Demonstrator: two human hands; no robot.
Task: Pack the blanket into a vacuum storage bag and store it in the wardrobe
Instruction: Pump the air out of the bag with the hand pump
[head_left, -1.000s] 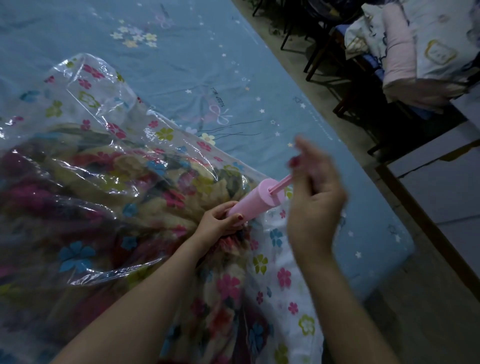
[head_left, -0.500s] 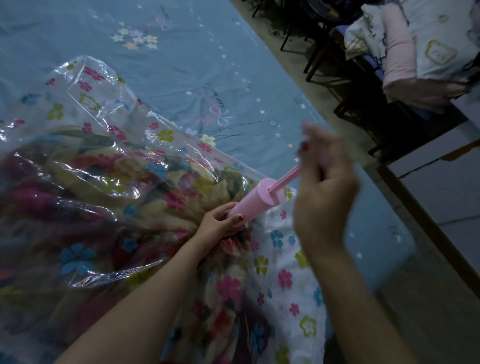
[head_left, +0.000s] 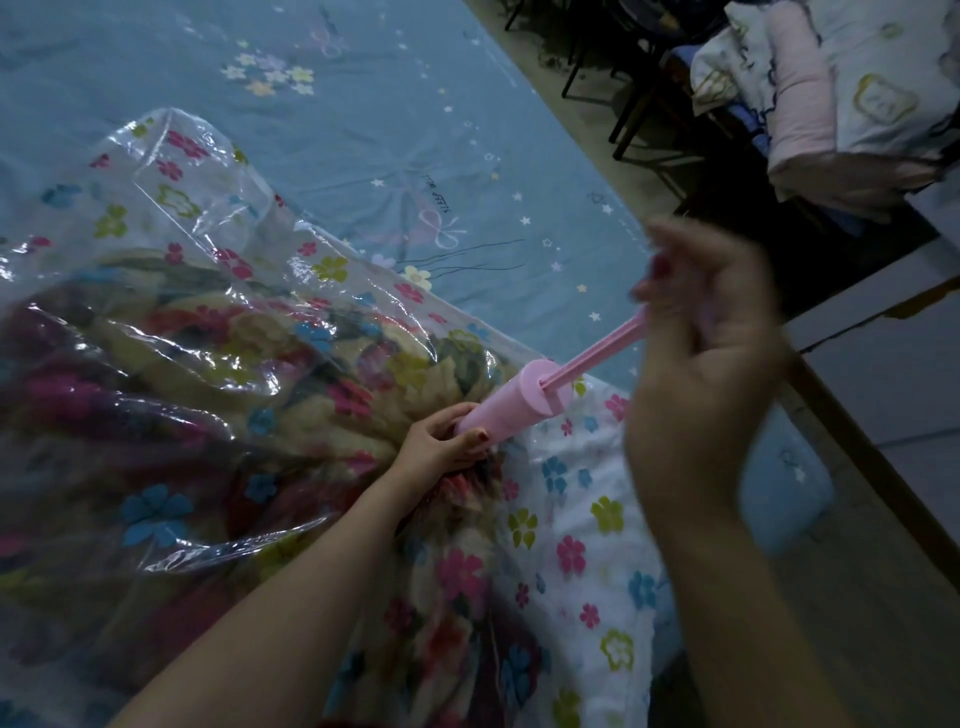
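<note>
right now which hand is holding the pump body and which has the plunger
The left hand grips the lower end of the pink pump barrel against the vacuum bag. The right hand, raised higher, holds the handle of the extended plunger rod.

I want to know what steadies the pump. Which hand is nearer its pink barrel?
Left. The left hand grips the pink barrel at its base; the right hand holds the plunger handle, away from it.

Your one head cam looks forward and down, pretty close over the bed (head_left: 363, 130) and both hands.
</note>
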